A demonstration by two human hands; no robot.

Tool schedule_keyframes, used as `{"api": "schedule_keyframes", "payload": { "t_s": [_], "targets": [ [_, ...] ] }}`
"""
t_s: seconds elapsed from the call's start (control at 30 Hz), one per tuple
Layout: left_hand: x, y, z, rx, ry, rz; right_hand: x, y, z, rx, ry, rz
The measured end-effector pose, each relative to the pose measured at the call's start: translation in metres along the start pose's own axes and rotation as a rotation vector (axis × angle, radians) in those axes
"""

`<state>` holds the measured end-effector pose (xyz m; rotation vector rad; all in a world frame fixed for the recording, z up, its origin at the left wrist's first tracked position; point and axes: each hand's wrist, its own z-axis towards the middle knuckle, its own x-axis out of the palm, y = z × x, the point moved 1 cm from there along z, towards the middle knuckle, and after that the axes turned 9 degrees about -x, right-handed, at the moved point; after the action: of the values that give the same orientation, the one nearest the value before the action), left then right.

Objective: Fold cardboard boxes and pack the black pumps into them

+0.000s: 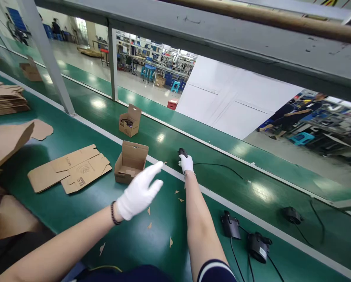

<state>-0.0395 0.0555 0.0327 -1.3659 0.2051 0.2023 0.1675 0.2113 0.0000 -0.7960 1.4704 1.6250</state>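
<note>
At the far left I see a stack of flat cardboard [5, 100], cut off by the frame edge. Below it are bigger bent sheets [8, 145] that also run out of view. Next come two box blanks [72, 168] lying flat on the green table [134, 243], their print too small for me to read. Just right of them stands an open box [131, 162], flaps up, its inside partly in shadow. A second open box [130, 121] sits farther off on the belt [105, 105], holding something dark that I cannot make out. My left hand [138, 192], in a white glove, hovers above the table just in front of the near box, touching nothing, fingers stretched out and close together, thumb apart. My right hand [186, 163], also gloved, reaches to the near edge of the belt and is closed around a black plug [181, 152]. Only the plug's top shows above the glove, and the fingertips are hidden behind the hand. A thin cord [219, 166] trails rightward across the belt. At lower right two black chargers [230, 225] lie on the table, their cords cut off by the bottom edge, with a third charger [291, 214] on the belt beyond.
</note>
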Motion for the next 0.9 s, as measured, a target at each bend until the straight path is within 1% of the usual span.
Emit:
{"api": "schedule_keyframes", "payload": {
  "t_s": [0.03, 0.07, 0.1, 0.13, 0.17, 0.2, 0.23, 0.27, 0.33, 0.37, 0.43, 0.47, 0.5, 0.53, 0.57, 0.6, 0.63, 0.7, 0.73, 0.8, 0.83, 0.87, 0.9],
  "targets": [
    [0.018, -0.007, 0.006, -0.148, 0.095, -0.141, 0.001, 0.006, -0.010, -0.019, -0.035, 0.010],
    [0.033, -0.012, 0.013, -0.279, 0.131, -0.282, 0.001, 0.013, -0.023, -0.055, -0.092, 0.008],
    [0.046, -0.016, 0.022, -0.373, 0.128, -0.426, 0.000, 0.021, -0.039, -0.129, -0.154, -0.006],
    [0.055, -0.017, 0.032, -0.430, 0.086, -0.567, -0.003, 0.029, -0.056, -0.250, -0.204, -0.030],
    [0.061, -0.017, 0.040, -0.458, 0.032, -0.683, -0.008, 0.036, -0.076, -0.398, -0.247, -0.066],
    [0.062, -0.016, 0.047, -0.467, -0.013, -0.771, -0.016, 0.042, -0.095, -0.554, -0.254, -0.112],
    [0.060, -0.014, 0.052, -0.464, -0.042, -0.828, -0.027, 0.046, -0.112, -0.686, -0.241, -0.165],
    [0.054, -0.012, 0.054, -0.450, -0.047, -0.847, -0.040, 0.049, -0.128, -0.783, -0.210, -0.218],
    [0.037, -0.008, 0.053, -0.380, -0.005, -0.775, -0.074, 0.052, -0.148, -0.914, -0.164, -0.290],
    [0.027, -0.006, 0.049, -0.327, 0.018, -0.713, -0.092, 0.053, -0.153, -0.954, -0.175, -0.295],
    [0.010, -0.005, 0.038, -0.223, 0.118, -0.569, -0.122, 0.058, -0.151, -0.999, -0.265, -0.241],
    [0.004, -0.006, 0.031, -0.183, 0.192, -0.506, -0.132, 0.063, -0.146, -1.002, -0.328, -0.188],
    [0.000, -0.007, 0.024, -0.153, 0.274, -0.460, -0.136, 0.068, -0.138, -0.990, -0.379, -0.128],
    [-0.002, -0.008, 0.017, -0.134, 0.348, -0.429, -0.136, 0.073, -0.129, -0.961, -0.407, -0.063],
    [-0.003, -0.010, 0.011, -0.126, 0.397, -0.412, -0.130, 0.079, -0.120, -0.914, -0.408, 0.002],
    [-0.004, -0.011, 0.005, -0.129, 0.404, -0.414, -0.120, 0.084, -0.112, -0.861, -0.375, 0.059],
    [-0.006, -0.013, 0.000, -0.139, 0.376, -0.443, -0.107, 0.087, -0.107, -0.812, -0.316, 0.101],
    [-0.011, -0.015, -0.005, -0.151, 0.254, -0.589, -0.075, 0.092, -0.108, -0.776, -0.153, 0.123],
    [-0.015, -0.015, -0.005, -0.148, 0.181, -0.699, -0.060, 0.093, -0.115, -0.798, -0.066, 0.098],
    [-0.027, -0.015, -0.001, -0.137, 0.059, -0.935, -0.038, 0.094, -0.140, -0.912, 0.099, -0.014],
    [-0.033, -0.015, 0.002, -0.140, 0.010, -1.024, -0.034, 0.095, -0.156, -0.991, 0.167, -0.084],
    [-0.039, -0.014, 0.005, -0.146, -0.034, -1.069, -0.035, 0.096, -0.172, -1.077, 0.221, -0.151],
    [-0.045, -0.012, 0.007, -0.150, -0.079, -1.061, -0.041, 0.098, -0.185, -1.157, 0.244, -0.205]
  ]
}}
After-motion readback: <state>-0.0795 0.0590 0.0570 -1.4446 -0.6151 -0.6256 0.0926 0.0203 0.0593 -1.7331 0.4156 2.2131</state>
